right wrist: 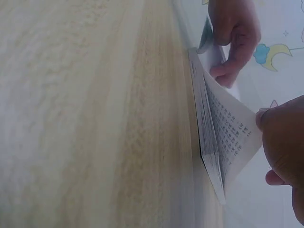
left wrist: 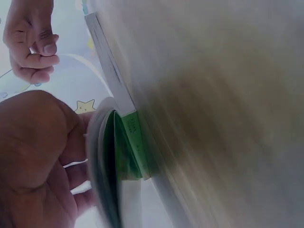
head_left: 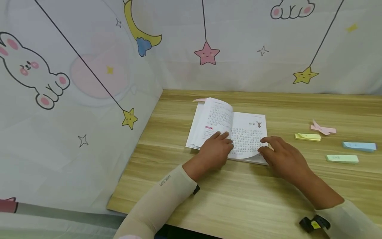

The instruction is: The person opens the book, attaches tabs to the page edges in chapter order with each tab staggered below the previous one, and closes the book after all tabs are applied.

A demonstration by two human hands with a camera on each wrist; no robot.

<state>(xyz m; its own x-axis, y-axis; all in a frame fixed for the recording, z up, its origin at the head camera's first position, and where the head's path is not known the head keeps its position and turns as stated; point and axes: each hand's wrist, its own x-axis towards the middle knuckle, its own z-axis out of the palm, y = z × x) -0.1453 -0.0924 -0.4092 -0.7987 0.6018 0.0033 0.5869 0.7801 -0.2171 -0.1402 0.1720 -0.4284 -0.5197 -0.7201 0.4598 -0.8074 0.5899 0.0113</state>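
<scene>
An open book [head_left: 217, 114] with printed text lies on the table. My left hand [head_left: 215, 151] rests on its left-hand pages near the spine, fingers spread over the paper. In the left wrist view those pages [left wrist: 102, 156] bow up beside the palm, and the book's green spine [left wrist: 134, 135] shows. At the book's right edge, my right hand [head_left: 285, 157] pinches a page [head_left: 246, 141] between thumb and fingers. The right wrist view has this page [right wrist: 232, 128] raised at a slant off the stack beneath.
Right of the book lie folded paper strips: pink [head_left: 323, 128], yellow [head_left: 308, 137], blue [head_left: 359, 146] and green [head_left: 342, 159]. A pink tab [head_left: 199, 100] sticks out at the book's top left. A patterned cloth [head_left: 238, 76] hangs behind and left of the wooden table [head_left: 167, 132].
</scene>
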